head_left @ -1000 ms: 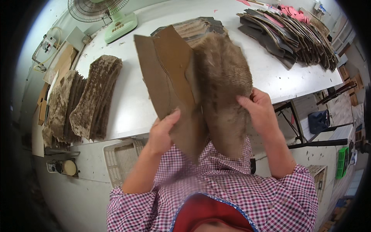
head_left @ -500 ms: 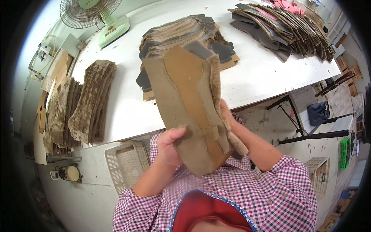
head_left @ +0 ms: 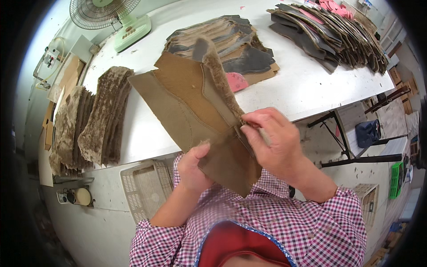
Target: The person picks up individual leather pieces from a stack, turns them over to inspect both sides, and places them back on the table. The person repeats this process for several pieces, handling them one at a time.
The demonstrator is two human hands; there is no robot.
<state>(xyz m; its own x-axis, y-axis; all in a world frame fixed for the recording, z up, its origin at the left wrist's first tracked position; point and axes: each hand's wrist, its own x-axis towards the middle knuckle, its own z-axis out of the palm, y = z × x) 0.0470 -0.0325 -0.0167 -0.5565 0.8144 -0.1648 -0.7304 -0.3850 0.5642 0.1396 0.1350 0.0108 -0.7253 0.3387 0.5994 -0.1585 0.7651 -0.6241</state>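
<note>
A stitched brown leather piece with a tan middle panel and a fluffy trim along its right side is held up over the table's near edge. My left hand grips its lower left edge, thumb on top and fingers hidden beneath. With thumb and fingertips, my right hand pinches the furry edge halfway down the right side. Behind the piece lies a stack of grey and brown pieces, partly covered by it. A pink patch with markings shows beside the piece's right edge, on the stack's near side.
Furry brown panels stand in stacks on the table's left. A green fan is at the back left. Another pile of dark pieces lies at the far right. Below are plastic baskets and a dark table frame.
My right hand has come from behind the piece to pinch its furry edge. The piece has tilted leftward at its top. A pink patch has come into sight.
</note>
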